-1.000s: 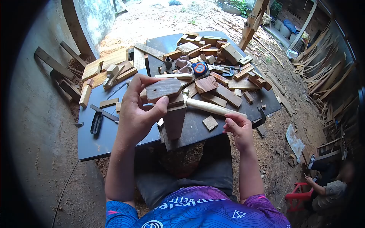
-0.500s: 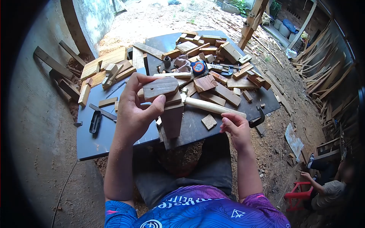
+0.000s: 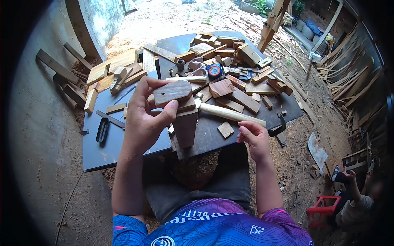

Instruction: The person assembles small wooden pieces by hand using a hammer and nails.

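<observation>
My left hand (image 3: 145,119) grips a small wooden block (image 3: 172,92) with a greyish top and angled corners, thumb on the near side and fingers at the far side. Below and beside it, a taller brown wood block (image 3: 185,128) stands at the table's near edge; whether the two pieces touch is unclear. My right hand (image 3: 255,139) has curled fingers at the end of the pale handle of a hammer (image 3: 232,115), whose head lies by the blocks. Its fingertips are close together, and whether they hold the handle cannot be told. A small square wood piece (image 3: 225,130) lies left of that hand.
On the dark table (image 3: 205,141) are many wood offcuts, a tape measure (image 3: 214,71), a black clamp (image 3: 278,127) at the right edge and a black tray-like tool (image 3: 103,130) at left. A person (image 3: 353,205) sits at lower right near a red stool (image 3: 324,210).
The seated person at lower right has raised an arm and shifted their legs. My hands and the block keep almost the same place.
</observation>
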`<action>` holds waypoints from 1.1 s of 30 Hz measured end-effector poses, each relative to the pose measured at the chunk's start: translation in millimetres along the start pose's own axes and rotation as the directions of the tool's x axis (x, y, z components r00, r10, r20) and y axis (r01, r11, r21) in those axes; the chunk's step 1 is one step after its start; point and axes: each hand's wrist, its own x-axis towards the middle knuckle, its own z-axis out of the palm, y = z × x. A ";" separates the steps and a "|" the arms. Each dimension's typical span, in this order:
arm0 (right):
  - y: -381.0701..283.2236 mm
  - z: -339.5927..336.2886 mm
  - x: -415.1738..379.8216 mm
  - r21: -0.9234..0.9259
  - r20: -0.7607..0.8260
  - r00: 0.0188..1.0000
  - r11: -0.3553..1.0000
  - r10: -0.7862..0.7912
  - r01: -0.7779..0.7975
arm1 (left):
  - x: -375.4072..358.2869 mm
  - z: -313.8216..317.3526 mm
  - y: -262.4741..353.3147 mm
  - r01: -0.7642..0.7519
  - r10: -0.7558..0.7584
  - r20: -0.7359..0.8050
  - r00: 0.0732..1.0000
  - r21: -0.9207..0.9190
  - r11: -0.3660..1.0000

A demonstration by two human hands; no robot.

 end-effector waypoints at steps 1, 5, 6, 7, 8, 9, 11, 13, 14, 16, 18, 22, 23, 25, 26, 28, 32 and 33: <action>0.0 0.5 -0.3 0.000 0.000 1.000 1.000 0.001 -0.001 | 0.2 0.0 -0.3 0.001 -0.001 0.000 1.000 0.000 1.000; -1.6 3.9 -1.5 -0.026 -0.014 1.000 1.000 0.008 -0.008 | 0.2 0.4 0.5 -0.009 0.009 -0.004 1.000 -0.008 1.000; -1.7 4.0 -1.8 -0.033 -0.017 1.000 0.999 0.009 -0.010 | 0.1 0.7 0.9 -0.013 0.013 -0.004 1.000 -0.004 1.000; -1.5 4.0 -1.8 -0.033 -0.017 1.000 0.999 0.010 -0.011 | 0.1 0.8 0.1 -0.011 0.011 -0.004 1.000 -0.003 1.000; -1.3 4.0 -1.5 -0.029 -0.011 1.000 1.000 0.009 -0.009 | 0.4 0.9 -1.1 -0.022 0.022 -0.011 1.000 -0.004 1.000; -1.2 4.0 -1.5 -0.026 -0.005 1.000 1.000 0.007 -0.008 | 0.5 0.9 -1.7 -0.034 0.034 -0.019 0.999 -0.004 0.999; -1.6 4.3 -1.8 -0.027 -0.007 1.000 1.000 0.010 -0.010 | 0.1 0.4 -1.2 -0.022 0.021 -0.016 1.000 -0.003 1.000; -1.2 4.5 -1.0 -0.027 -0.005 1.000 1.000 0.010 -0.010 | 0.3 -0.1 -1.4 -0.012 0.012 -0.016 1.000 0.000 1.000; 0.1 3.9 -0.5 -0.024 -0.008 1.000 1.000 0.011 -0.011 | 0.5 -0.2 -2.7 -0.025 0.025 -0.016 1.000 -0.003 1.000; 1.2 3.5 0.2 -0.019 -0.004 1.000 1.000 0.010 -0.010 | 0.5 -0.7 -1.9 -0.040 0.040 -0.020 0.999 0.000 0.999; 1.3 3.7 0.2 -0.012 -0.004 1.000 1.000 0.014 -0.014 | -0.1 -0.8 0.4 -0.015 0.015 -0.005 1.000 0.009 1.000; -0.6 5.4 -0.1 -0.023 -0.002 1.000 1.000 0.014 -0.014 | 0.1 -1.3 -1.4 0.005 -0.005 0.000 1.000 -0.007 1.000; -0.3 5.1 0.1 -0.023 -0.002 1.000 1.000 0.016 -0.016 | 0.2 -1.2 -2.0 -0.006 0.006 0.001 1.000 -0.006 1.000; -0.2 5.7 1.0 -0.021 0.002 1.000 1.000 0.017 -0.017 | 0.5 -1.1 -2.1 -0.018 0.018 0.001 1.000 -0.003 1.000; -0.8 6.2 1.0 -0.026 0.006 1.000 1.000 0.016 -0.016 | 0.5 -1.0 -1.9 -0.017 0.017 0.001 1.000 -0.010 1.000; -6.8 10.2 0.1 -0.030 0.013 1.000 0.999 0.017 -0.017 | 0.0 -0.4 -2.2 -0.015 0.015 -0.002 1.000 -0.016 1.000; -41.7 27.4 6.3 -0.163 0.128 0.976 0.967 -0.178 0.198 | -0.1 -3.4 -0.9 -0.010 0.010 0.002 1.000 0.009 1.000; -51.7 32.6 9.0 -0.200 0.167 0.942 0.925 -0.291 0.322 | 0.2 -4.6 -0.5 0.010 -0.010 0.006 1.000 0.029 1.000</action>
